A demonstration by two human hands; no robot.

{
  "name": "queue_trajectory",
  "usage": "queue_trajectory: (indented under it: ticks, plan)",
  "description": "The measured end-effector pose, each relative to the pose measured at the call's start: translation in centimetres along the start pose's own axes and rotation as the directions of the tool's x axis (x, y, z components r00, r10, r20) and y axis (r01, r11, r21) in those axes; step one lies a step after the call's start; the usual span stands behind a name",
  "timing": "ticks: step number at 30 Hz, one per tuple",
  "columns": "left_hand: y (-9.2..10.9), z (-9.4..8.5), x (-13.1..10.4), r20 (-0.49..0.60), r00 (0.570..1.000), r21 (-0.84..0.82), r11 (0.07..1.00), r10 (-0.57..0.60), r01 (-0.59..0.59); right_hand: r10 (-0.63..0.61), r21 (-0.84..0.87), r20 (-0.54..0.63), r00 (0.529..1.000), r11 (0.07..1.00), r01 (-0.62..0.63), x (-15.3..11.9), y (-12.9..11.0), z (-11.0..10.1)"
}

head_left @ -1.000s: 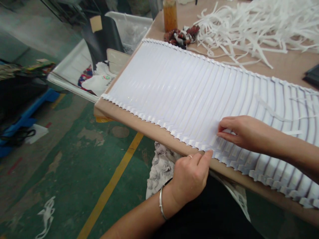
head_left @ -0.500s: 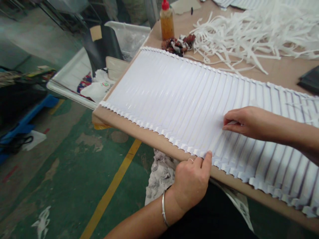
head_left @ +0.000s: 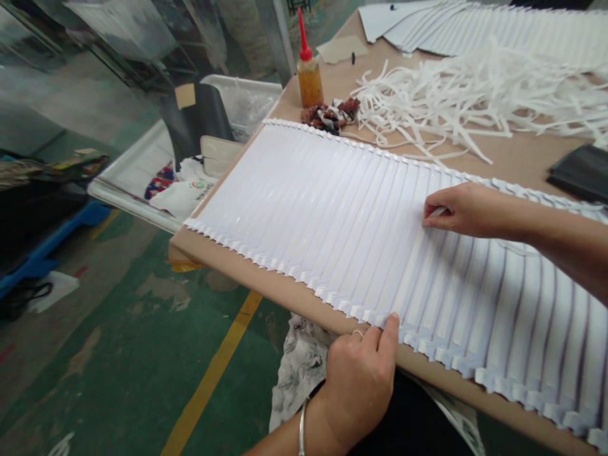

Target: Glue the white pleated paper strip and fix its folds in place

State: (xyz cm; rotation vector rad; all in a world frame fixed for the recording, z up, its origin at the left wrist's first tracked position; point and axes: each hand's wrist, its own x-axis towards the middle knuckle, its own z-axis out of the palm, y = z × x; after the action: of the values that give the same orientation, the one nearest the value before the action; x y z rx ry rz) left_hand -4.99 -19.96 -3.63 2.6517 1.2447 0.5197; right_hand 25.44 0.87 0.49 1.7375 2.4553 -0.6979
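Observation:
A long row of overlapping white sheets (head_left: 304, 209) with folded, tooth-like edges lies across the table. At its near edge is my left hand (head_left: 363, 373), fingers bent, the index fingertip resting on the sheets' folded edge; its thumb is hidden. Over the middle of the row, my right hand (head_left: 451, 209) pinches a thin white strip (head_left: 441, 211), of which only a short end shows between the fingers. Narrow raised bands run across the sheets under and beside this hand.
Behind the sheets lies a heap of loose white strips (head_left: 456, 95). A red-capped bottle (head_left: 310, 82) of amber liquid stands near a dark crumpled cloth (head_left: 330, 116). More white sheets (head_left: 427, 25) fan out at the back. A white bin (head_left: 128, 183) adjoins the table's left end.
My right hand has moved away from my left hand, towards the far edge of the sheets, still pinching. My left hand keeps its place at the near edge. The view has tilted up slightly.

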Motion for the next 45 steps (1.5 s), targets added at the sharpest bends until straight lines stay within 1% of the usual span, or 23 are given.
queue_trajectory:
  ticks: [4, 10, 17, 20, 22, 26, 28, 31, 34, 36, 39, 42, 45]
  plan:
    - [0.0, -0.1, 0.1, -0.013, 1.000, -0.013, 1.000, -0.008, 0.008, 0.020, -0.029, 0.015, 1.000, 0.999, -0.019, -0.1, -0.3, -0.3]
    - [0.0, -0.1, 0.2, 0.001, 1.000, -0.015, 1.000, -0.005, 0.005, 0.053, -0.049, 0.049, 0.997, 0.998, -0.051, -0.1, -1.0, -1.0]
    - [-0.2, -0.1, 0.0, 0.011, 1.000, -0.014, 1.000, -0.010, 0.011, 0.072, -0.065, 0.058, 0.996, 0.996, -0.069, 0.1, -0.8, -0.3]
    - [-0.1, 0.0, 0.1, 0.001, 1.000, -0.018, 1.000, -0.010, 0.010, 0.067, -0.098, -0.021, 0.998, 0.993, -0.069, 0.2, 0.1, -0.3]
    - [-0.1, 0.1, 0.2, -0.024, 1.000, -0.016, 1.000, -0.006, 0.006, 0.066, -0.099, -0.059, 0.996, 0.993, -0.071, 0.5, 1.2, -0.7]
    - [-0.4, 0.3, 0.2, -0.066, 0.998, -0.007, 1.000, 0.014, -0.014, 0.043, -0.002, -0.059, 0.997, 0.999, -0.044, 1.6, 4.2, -1.9]
    - [-0.5, 0.6, 0.2, -0.088, 0.996, -0.005, 1.000, 0.031, -0.031, 0.038, 0.058, -0.078, 0.996, 0.998, -0.034, 2.3, 5.6, -2.3]
    - [-0.7, 1.3, 0.0, -0.128, 0.991, 0.019, 0.999, 0.043, -0.041, 0.073, 0.119, -0.120, 0.990, 0.991, -0.059, 3.0, 7.0, -2.5]
    - [-0.7, 1.8, 0.0, -0.182, 0.983, 0.054, 0.998, 0.030, -0.021, 0.113, 0.132, -0.163, 0.980, 0.987, -0.092, 3.6, 7.7, -2.3]
    - [-0.8, 1.9, 0.1, -0.201, 0.979, 0.063, 0.998, 0.043, -0.031, 0.121, 0.118, -0.181, 0.976, 0.988, -0.100, 3.8, 8.0, -2.1]
    - [-1.0, 1.7, 0.3, -0.203, 0.976, 0.082, 0.995, 0.078, -0.062, 0.149, 0.112, -0.203, 0.968, 0.985, -0.128, 4.2, 8.3, -1.6]
    - [-1.0, 1.6, 0.4, -0.215, 0.974, 0.099, 0.993, 0.078, -0.058, 0.186, 0.134, -0.241, 0.952, 0.978, -0.158, 4.4, 8.6, -1.3]
    - [-1.1, 1.7, 0.2, -0.215, 0.974, 0.107, 0.993, 0.069, -0.047, 0.199, 0.149, -0.280, 0.939, 0.975, -0.162, 4.5, 8.6, -1.0]
